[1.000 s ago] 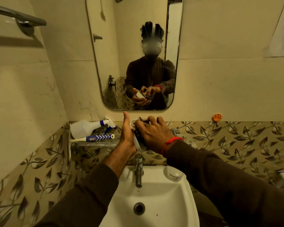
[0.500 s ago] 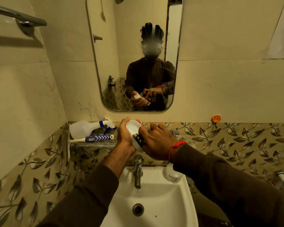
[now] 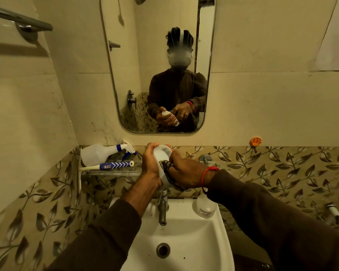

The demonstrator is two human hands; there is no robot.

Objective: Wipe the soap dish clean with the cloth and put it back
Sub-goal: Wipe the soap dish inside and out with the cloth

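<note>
I hold a white soap dish (image 3: 161, 154) tilted on edge above the tap, its hollow facing me. My left hand (image 3: 150, 163) grips its left rim and back. A dark patterned cloth (image 3: 166, 166) is bunched in my right hand (image 3: 186, 170), which presses it against the lower part of the dish. Most of the cloth is hidden under my fingers. A red thread circles my right wrist.
A glass wall shelf (image 3: 114, 172) at the left carries a lying white spray bottle (image 3: 100, 154) and a blue-and-white tube (image 3: 115, 165). Below are the chrome tap (image 3: 162, 207), the white basin (image 3: 184, 241) and a small clear bottle (image 3: 205, 207) on its rim. A mirror (image 3: 125, 75) hangs above.
Both hands have come slightly lower and the dish has turned, so its white hollow now faces me. The cloth hand has slid down from the top of the dish to its lower part.
</note>
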